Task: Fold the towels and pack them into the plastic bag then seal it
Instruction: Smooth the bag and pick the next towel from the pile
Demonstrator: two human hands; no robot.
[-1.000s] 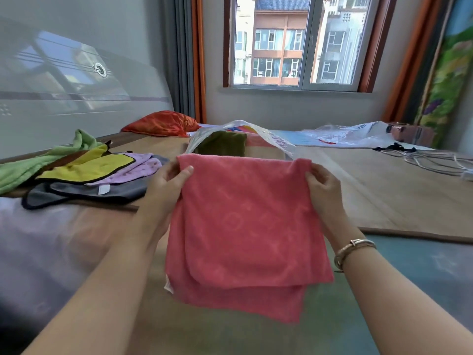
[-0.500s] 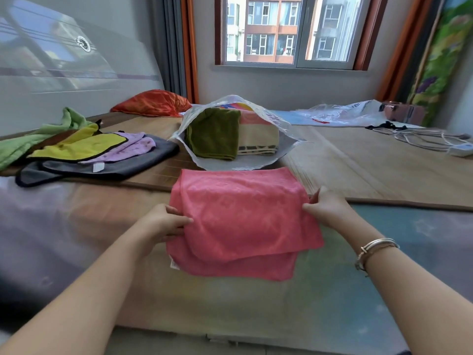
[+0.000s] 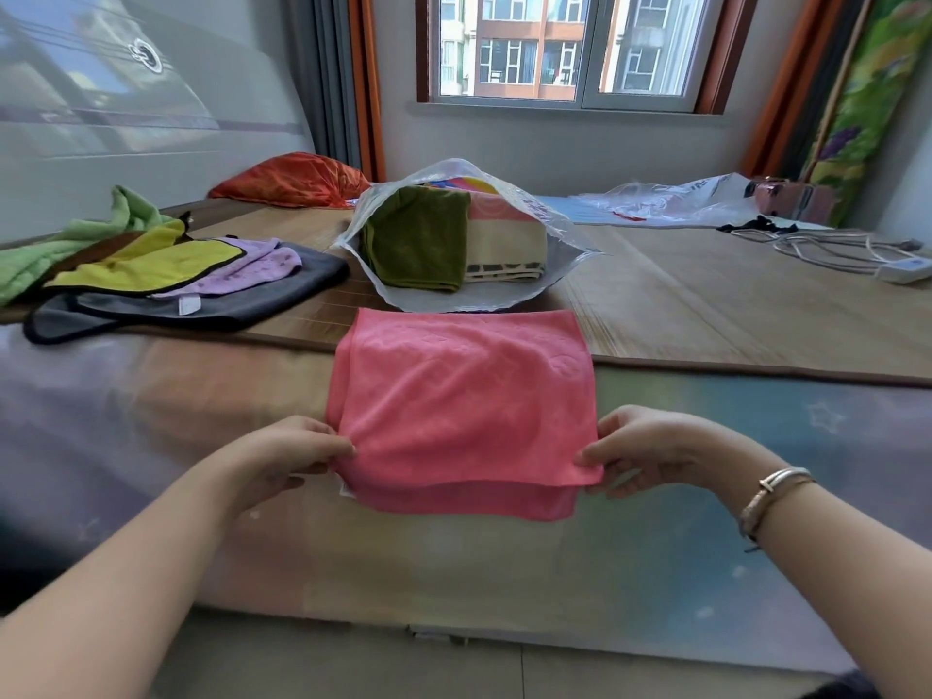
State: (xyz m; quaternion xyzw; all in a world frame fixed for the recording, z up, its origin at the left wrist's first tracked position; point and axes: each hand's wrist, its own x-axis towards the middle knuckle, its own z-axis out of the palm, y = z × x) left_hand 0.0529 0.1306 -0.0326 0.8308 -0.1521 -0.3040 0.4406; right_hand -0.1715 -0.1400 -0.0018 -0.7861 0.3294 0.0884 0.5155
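A folded pink towel (image 3: 461, 396) lies on the bed in front of me. My left hand (image 3: 290, 454) pinches its near left corner and my right hand (image 3: 650, 449) pinches its near right corner. Just beyond it the clear plastic bag (image 3: 547, 219) lies open toward me, with a folded olive-green towel (image 3: 416, 239) and a folded cream and pink towel (image 3: 507, 244) inside. A pile of unfolded towels sits at the left: yellow (image 3: 151, 259), lilac (image 3: 249, 267), dark grey (image 3: 282, 295) and light green (image 3: 75, 239).
A straw mat (image 3: 731, 315) covers the far part of the bed. An orange pillow (image 3: 292, 179) lies at the back left. Another plastic bag (image 3: 671, 201) and a white power strip with cables (image 3: 877, 257) lie at the back right. A headboard stands at the left, a window behind.
The pink towel came down from held upright in front of me to lying on the bed. Both hands slid from its top corners to its near corners.
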